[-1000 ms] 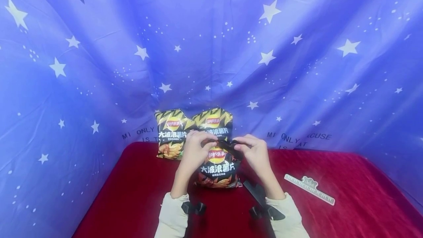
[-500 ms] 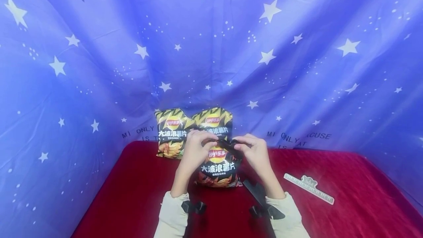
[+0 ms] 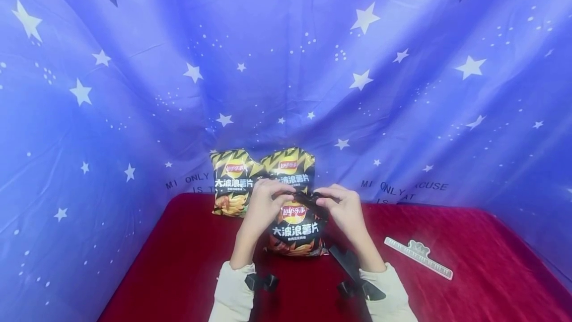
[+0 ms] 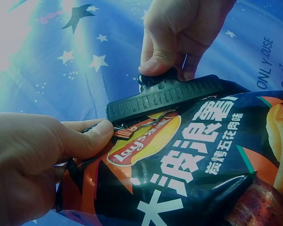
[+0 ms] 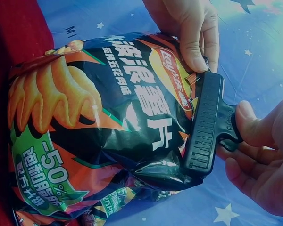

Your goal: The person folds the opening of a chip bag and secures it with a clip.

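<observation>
A black bag of potato chips stands at the middle of the table in the head view. My left hand pinches the bag's top edge between thumb and fingers, at its left corner. Across that top edge lies a black bag clip with a piano-key pattern along its bar. Its grip tab sits between the thumb and fingers of my right hand, which pinches it from above the bag. In the right wrist view the clip's long bar overlaps the crumpled top of the bag.
Two more chip bags, a left one and a right one, stand behind. A clear clip with piano keys lies on the red table cloth at the right. A blue starry curtain hangs behind the table.
Both hands keep the same hold on the bag and the black clip. Only the head view has shifted slightly, with the scene sitting a little lower.
</observation>
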Demonstrator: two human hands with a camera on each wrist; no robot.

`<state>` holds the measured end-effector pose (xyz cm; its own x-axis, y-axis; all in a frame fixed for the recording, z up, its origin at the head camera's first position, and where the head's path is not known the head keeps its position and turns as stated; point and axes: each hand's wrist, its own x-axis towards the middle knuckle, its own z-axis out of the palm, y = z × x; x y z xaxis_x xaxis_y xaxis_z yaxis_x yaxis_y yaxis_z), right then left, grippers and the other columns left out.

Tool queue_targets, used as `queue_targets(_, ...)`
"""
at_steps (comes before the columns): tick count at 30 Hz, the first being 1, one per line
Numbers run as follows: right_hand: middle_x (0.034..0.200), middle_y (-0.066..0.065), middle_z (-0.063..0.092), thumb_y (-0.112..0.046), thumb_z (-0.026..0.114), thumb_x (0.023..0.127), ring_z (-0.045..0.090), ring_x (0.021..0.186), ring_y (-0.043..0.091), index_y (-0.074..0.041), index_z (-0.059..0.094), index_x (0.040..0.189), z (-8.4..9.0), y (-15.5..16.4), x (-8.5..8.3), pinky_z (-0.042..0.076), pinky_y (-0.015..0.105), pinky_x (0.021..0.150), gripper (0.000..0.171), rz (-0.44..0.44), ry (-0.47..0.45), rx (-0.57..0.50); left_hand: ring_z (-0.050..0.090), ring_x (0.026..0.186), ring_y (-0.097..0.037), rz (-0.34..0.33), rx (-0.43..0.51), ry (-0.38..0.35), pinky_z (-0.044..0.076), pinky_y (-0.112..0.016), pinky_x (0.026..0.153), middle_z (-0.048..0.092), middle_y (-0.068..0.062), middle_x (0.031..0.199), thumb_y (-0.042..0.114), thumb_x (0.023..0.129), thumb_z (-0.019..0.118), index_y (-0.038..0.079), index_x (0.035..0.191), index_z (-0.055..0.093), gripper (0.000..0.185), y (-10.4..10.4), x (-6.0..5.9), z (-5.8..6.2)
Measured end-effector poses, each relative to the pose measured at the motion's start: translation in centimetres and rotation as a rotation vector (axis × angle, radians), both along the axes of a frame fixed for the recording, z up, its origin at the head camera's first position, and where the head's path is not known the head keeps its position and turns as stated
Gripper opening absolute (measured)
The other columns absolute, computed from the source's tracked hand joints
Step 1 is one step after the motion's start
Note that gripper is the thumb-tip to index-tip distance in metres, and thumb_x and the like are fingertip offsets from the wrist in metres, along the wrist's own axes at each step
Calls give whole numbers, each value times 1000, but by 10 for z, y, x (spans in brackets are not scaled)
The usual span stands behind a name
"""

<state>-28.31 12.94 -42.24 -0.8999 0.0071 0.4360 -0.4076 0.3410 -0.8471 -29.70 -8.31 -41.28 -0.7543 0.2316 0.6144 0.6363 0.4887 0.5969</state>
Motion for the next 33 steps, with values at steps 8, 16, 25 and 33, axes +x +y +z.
queue_targets(8,86,13,74,3,79,82,58,77,11,-4,81,101,0,1,0,49,19,70,21,15,-9,19,73,97,-27,3,-17,-25,39,-58,112,79,-9,99,4,84,79,5,100,80,16,0,1,2)
queue_targets(16,85,13,73,2,80,82,57,76,9,-2,80,102,1,2,-2,49,19,70,21,28,-11,48,72,100,-27,1,-21,-48,36,-58,114,79,-8,99,2,86,78,5,101,79,15,0,4,3)
queue_targets(25,85,12,73,1,80,81,57,77,9,0,79,104,0,3,-3,49,20,71,23,52,-14,70,71,101,-27,8,-33,-52,35,-57,115,79,-7,100,2,86,78,7,100,79,15,0,3,3)
queue_targets(33,88,14,73,1,80,82,60,81,8,1,78,106,-1,6,-3,54,19,75,24,95,-38,52,72,103,-27,18,-47,-44,35,-56,115,79,-7,102,3,86,78,7,100,79,15,0,4,2)
